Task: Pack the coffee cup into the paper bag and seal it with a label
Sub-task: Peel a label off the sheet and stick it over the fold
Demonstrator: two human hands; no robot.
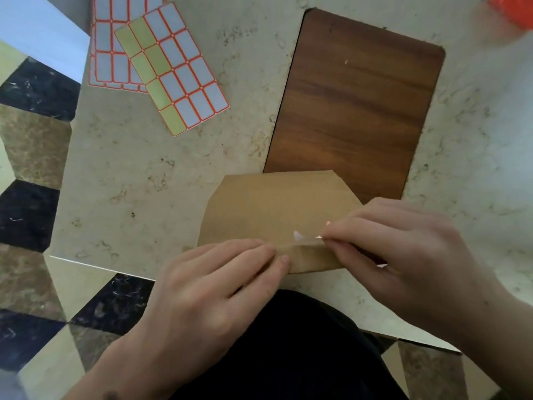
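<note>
As the left hand (219, 287) pins the paper bag's (274, 209) fold, right hand (403, 255) fingers (343, 235) pinch a label (301, 236) that may wrinkle or stick crooked.

Paper bag (268, 206) on table (161, 183) front edge; label sheets (173, 67) behind-left

Soft daylight, blurred warped edges

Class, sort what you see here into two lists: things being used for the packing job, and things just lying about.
In use: paper bag; label at its fold; left hand; right hand; sticker sheets.

Lying about: wooden board; red object; white box.
</note>
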